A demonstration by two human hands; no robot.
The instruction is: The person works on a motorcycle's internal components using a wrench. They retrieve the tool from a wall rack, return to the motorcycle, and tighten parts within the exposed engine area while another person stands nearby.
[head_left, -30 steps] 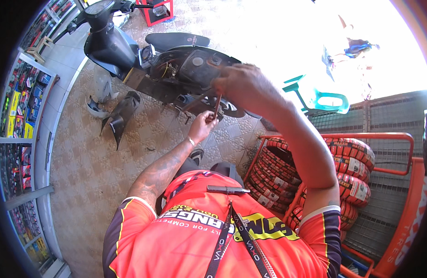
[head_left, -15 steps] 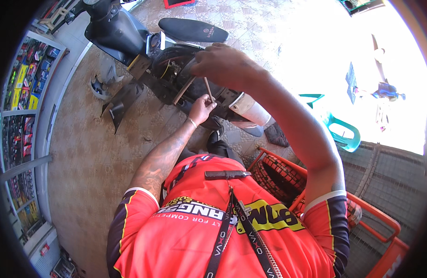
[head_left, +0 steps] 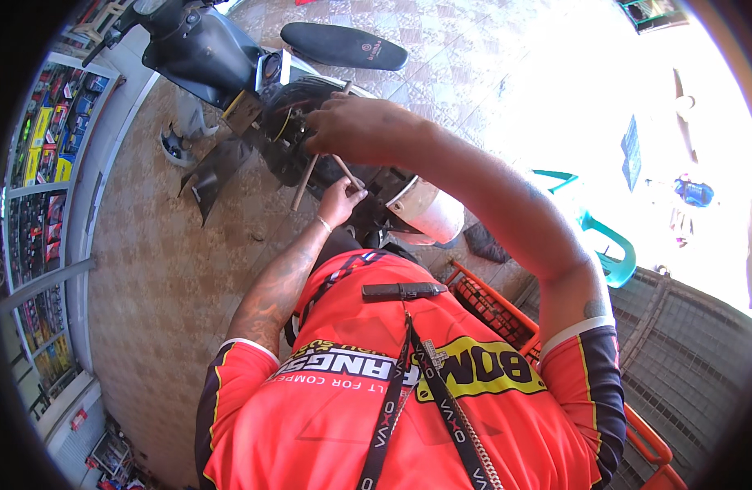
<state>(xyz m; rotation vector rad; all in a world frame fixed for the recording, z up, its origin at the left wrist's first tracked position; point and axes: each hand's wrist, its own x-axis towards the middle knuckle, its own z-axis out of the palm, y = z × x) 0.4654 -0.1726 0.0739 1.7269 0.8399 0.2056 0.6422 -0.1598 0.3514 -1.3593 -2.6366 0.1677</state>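
Observation:
A partly stripped black scooter (head_left: pixel 203 61) stands in front of me, its mechanical parts bare behind the front section. Over those parts I hold what looks like a T-handle wrench (head_left: pixel 304 184) of thin metal rods. My right hand (head_left: pixel 351 129) is closed around the middle of it, and one rod end sticks out above the knuckles. Below, my left hand (head_left: pixel 341 201) pinches the end of another rod between thumb and fingers. Where the rods join is hidden under my right hand. The whitish rear part (head_left: pixel 429 211) of the scooter lies right of my left hand.
The detached black seat (head_left: pixel 343 46) lies on the tiled floor beyond the scooter. Loose dark panels (head_left: pixel 209 178) and a pale fairing piece (head_left: pixel 195 114) lie left. Display shelves (head_left: pixel 45 192) line the left; a teal chair (head_left: pixel 611 249) and orange metal rack (head_left: pixel 507 306) stand right.
Both hands have shifted left with the wrench, the right one also slightly downward. The rods have turned, and an end now shows above my right hand. The view has shifted a little.

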